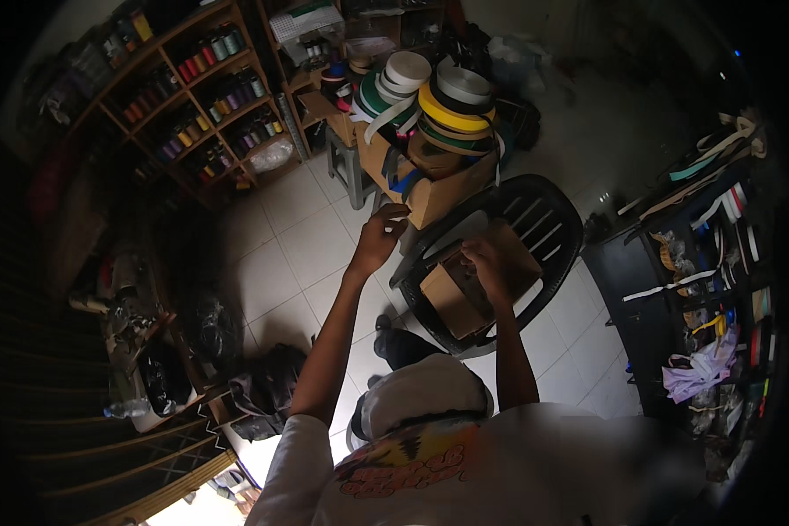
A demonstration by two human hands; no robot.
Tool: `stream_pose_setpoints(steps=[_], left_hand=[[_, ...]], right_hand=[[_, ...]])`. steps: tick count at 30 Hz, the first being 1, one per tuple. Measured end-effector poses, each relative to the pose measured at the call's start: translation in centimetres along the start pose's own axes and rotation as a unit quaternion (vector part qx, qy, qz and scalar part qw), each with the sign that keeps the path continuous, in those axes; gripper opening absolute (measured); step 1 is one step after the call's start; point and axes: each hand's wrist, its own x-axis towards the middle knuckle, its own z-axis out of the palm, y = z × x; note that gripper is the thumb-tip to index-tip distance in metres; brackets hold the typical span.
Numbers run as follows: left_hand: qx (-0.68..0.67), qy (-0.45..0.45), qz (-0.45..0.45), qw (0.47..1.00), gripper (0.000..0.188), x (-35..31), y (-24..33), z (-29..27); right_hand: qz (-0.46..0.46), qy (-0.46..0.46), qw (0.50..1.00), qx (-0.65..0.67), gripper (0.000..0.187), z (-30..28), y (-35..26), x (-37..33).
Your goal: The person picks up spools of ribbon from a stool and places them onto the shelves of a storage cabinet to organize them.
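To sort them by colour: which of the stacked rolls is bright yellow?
The yellow roll in the right stack, below its pale grey top roll; others there look grey, black, tan or green.

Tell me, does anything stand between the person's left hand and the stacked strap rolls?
Yes: in this view, the near part of the cardboard box lies between the left hand and the strap rolls, with something blue, too unclear to name, by its edge. How high the cardboard stands, I can't tell.
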Motion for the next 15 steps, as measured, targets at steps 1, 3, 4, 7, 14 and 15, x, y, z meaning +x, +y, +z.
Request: stream_pose_setpoints(steps=[1,3,4,7,14,15], left_hand=[[-0.008,-0.026,-0.004,1.0,0.031,1.6,-0.5,0.7],[-0.011,-0.066,-0.007,0.998,0.031,5.1,-1.0,1.0],[-0.013,-0.076,-0.012,0.997,0.031,6.5,-1.3,0.8],[0.057,-0.099,0.038,0.993,0.035,11.7,-3.7,-0.3],[-0.02,-0.133,0.0,0.991,0.031,26.2,-4.8,-2.5],[-0.002,-0.122,0.008,0.993,0.03,28.3,-5.4,-2.3]], right_hand=[[-0.004,0.03,1.0,-0.001,0.028,-0.6,1.0,0.5],[0.015,0.063,0.998,0.006,0.028,-1.4,3.0,2.8],[0.024,0.075,0.997,0.014,0.029,-1.4,3.7,4.2],[0.035,0.113,0.993,0.011,0.031,-0.4,4.3,9.4],[-0.071,0.256,0.962,-0.064,0.036,2.3,-1.0,23.9],[-0.078,0.279,0.955,-0.068,0.037,2.6,-3.7,25.2]])
